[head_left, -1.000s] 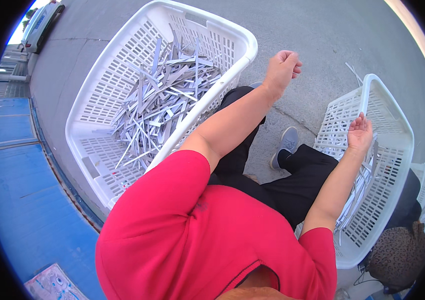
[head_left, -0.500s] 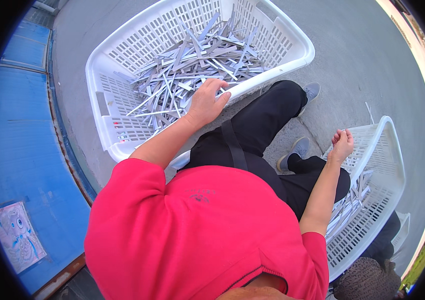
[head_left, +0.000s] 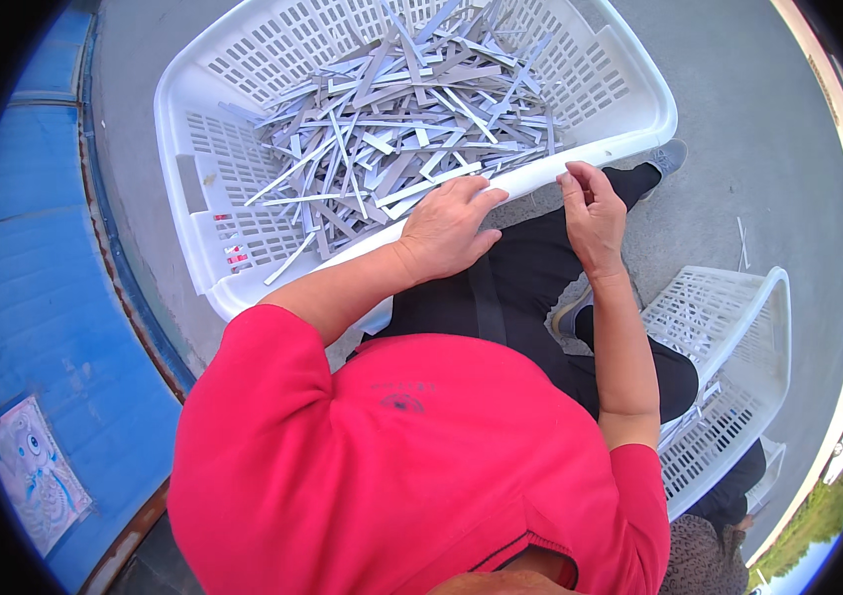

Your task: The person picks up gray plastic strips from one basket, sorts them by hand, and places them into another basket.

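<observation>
A large white slatted basket (head_left: 629, 149) stands in front of me, holding a heap of thin grey and white strips (head_left: 421, 109). My left hand (head_left: 449, 226) rests at its near rim, fingers stretched over the edge and thumb apart; no strip shows in it. Farther right, my right hand (head_left: 597, 220) is raised beside the same rim. Its fingers are curled and its thumb is close to the index finger; anything between them is too small to make out.
A second white basket (head_left: 773, 347) with some strips inside stands tilted beside my knee at the right. Loose strips (head_left: 743, 243) lie near it. At the lower right a person (head_left: 704, 555) is partly visible. Blue metal panels (head_left: 74, 297) line the left side.
My right hand has moved from above the right-hand basket over to the rim of the large one. The left hand has shifted slightly right and nearer to me. The view has shifted too.
</observation>
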A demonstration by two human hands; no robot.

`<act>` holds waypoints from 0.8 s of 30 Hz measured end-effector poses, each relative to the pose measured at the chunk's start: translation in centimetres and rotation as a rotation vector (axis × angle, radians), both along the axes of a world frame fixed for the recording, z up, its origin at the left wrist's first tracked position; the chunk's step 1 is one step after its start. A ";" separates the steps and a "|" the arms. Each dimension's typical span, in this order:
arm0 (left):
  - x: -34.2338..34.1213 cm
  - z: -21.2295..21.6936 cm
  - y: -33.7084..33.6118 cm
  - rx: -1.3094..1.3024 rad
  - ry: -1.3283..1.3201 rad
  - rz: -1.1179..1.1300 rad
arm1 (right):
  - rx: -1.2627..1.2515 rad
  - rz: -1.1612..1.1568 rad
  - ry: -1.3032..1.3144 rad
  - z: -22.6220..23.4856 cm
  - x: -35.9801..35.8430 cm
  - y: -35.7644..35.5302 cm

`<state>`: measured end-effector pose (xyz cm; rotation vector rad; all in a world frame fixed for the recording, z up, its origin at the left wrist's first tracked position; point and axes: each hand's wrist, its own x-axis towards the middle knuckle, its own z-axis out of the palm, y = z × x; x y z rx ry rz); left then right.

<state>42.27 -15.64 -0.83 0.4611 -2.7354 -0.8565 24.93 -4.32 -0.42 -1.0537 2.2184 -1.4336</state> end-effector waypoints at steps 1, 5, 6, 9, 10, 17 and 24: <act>0.0 0.3 -0.4 0.089 -0.018 -0.015 | -0.004 0.059 0.093 -0.4 -0.2 -1.8; -0.2 -0.7 -5.0 0.811 -0.178 -0.070 | 0.257 0.199 0.224 -1.9 -0.8 -6.9; -0.5 -1.8 -6.5 0.953 -0.169 0.049 | 0.366 0.226 0.247 -2.1 -0.9 -7.6; -0.4 -6.9 -12.0 0.734 -0.283 0.301 | 0.604 0.247 0.271 -1.6 -0.5 -9.3; -0.2 -9.3 -14.1 0.597 -0.339 0.355 | 0.642 0.193 0.291 -2.1 -0.7 -9.6; 0.1 -20.3 -23.4 -0.070 -0.594 0.617 | 0.552 0.011 0.304 -2.7 -0.7 -9.9; -3.7 -20.4 -27.6 -0.232 -0.890 0.630 | 0.382 0.001 0.405 -3.5 -0.9 -10.1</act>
